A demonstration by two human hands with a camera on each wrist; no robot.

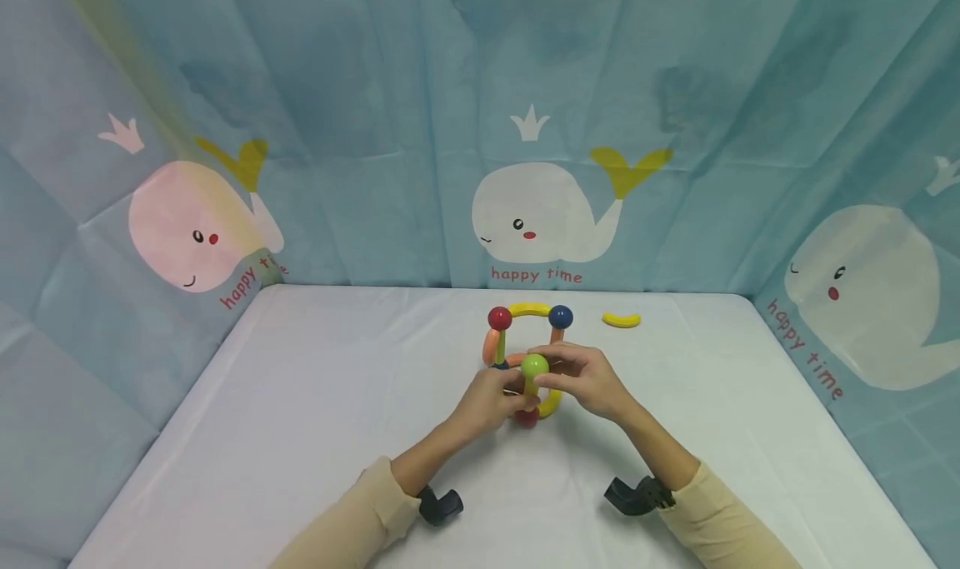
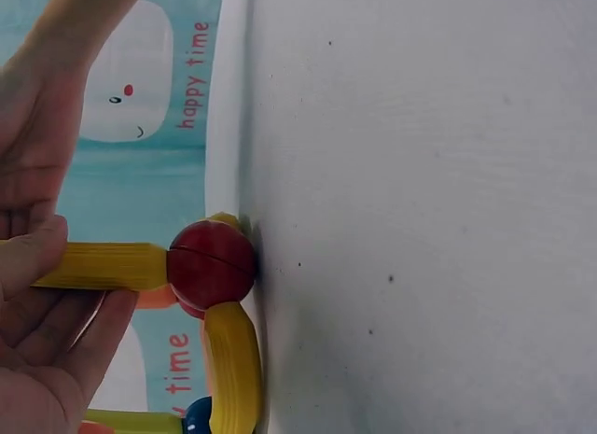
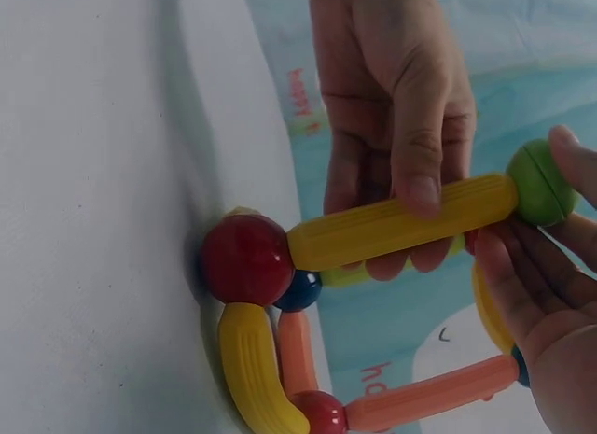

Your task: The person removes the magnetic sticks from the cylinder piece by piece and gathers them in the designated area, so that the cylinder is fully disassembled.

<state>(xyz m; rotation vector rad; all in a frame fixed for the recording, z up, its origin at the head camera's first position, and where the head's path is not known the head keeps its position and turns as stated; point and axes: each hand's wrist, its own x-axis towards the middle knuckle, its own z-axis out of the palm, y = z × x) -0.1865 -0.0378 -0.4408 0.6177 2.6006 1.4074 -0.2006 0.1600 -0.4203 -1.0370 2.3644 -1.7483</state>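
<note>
A frame of coloured rods and balls stands on the table. At its near side, a straight yellow rod (image 3: 401, 221) rises from a red ball (image 3: 247, 259) (image 2: 212, 266). My left hand (image 1: 487, 400) (image 3: 396, 98) pinches this rod between thumb and fingers. On the rod's upper end sits a green ball (image 1: 535, 366) (image 3: 541, 183), which my right hand (image 1: 587, 379) (image 3: 550, 294) holds with thumb and fingertips. Behind them, another red ball (image 1: 500, 318) and a blue ball (image 1: 561, 317) are joined by a curved yellow rod (image 1: 530, 309).
A loose curved yellow piece (image 1: 621, 321) lies on the white table (image 1: 300, 419), to the right of the frame. A blue curtain with whale prints (image 1: 532, 211) hangs behind the table. Black straps with curved black parts (image 1: 441, 506) are on both wrists.
</note>
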